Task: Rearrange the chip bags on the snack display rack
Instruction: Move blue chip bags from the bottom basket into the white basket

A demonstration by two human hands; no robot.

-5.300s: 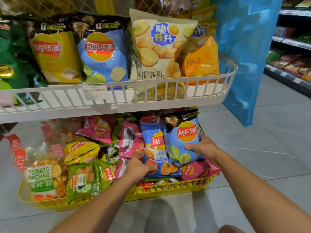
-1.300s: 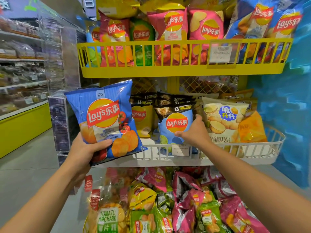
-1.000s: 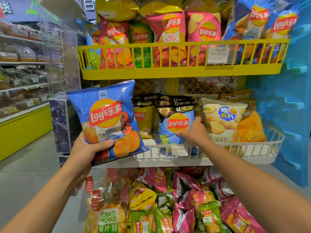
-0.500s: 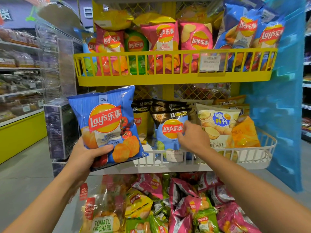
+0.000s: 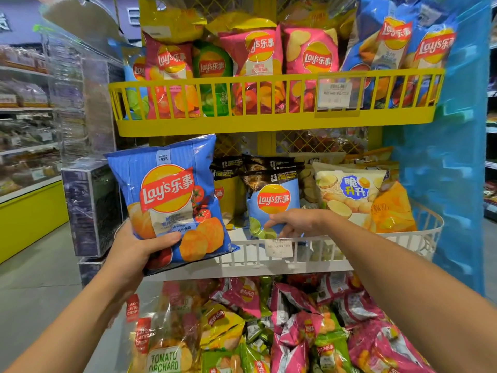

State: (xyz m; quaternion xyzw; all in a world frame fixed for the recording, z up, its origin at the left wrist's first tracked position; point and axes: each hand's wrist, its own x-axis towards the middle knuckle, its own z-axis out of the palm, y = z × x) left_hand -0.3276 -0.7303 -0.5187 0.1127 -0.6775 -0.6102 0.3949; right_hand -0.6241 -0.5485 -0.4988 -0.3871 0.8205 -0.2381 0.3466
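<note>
Head cam: the right hand (image 5: 293, 222) has slid from the top of the lime Lay's bag (image 5: 271, 200) down to its bottom edge. Its fingers are loose and fairly straight, just touching, so that bag looks parked upright in the white wire basket (image 5: 336, 254). The left hand (image 5: 134, 254) grips the blue tomato Lay's bag (image 5: 172, 195) by its lower corner, front-left of the basket, probably next in. Glossy, puffy foil pillows with crimped tops.

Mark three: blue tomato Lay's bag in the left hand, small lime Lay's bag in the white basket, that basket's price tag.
blue tomato Lay's bag (image 5: 166, 189), head view, on its logo.
small lime Lay's bag (image 5: 273, 200), head view, on its logo.
price tag (image 5: 278, 248), head view, tag's middle.
</note>
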